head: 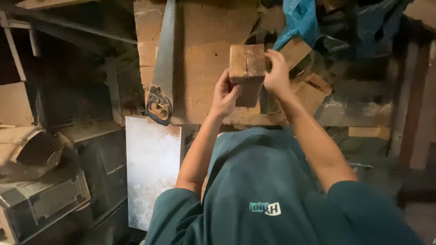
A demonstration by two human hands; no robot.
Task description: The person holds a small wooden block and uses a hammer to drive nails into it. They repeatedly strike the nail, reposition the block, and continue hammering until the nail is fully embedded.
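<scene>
— Workbench (204, 81) first: what lies on it?

— A handsaw (163, 59) flat at the left, wood offcuts (313, 88) and blue plastic (297, 20) at the right.

— And the wooden block (247, 63)?

— Held just above the bench, between both hands.

— The grip?

— Left hand (223, 97) is closed on its lower left side; right hand (278, 75) clasps its right edge, fingers curled.
</scene>
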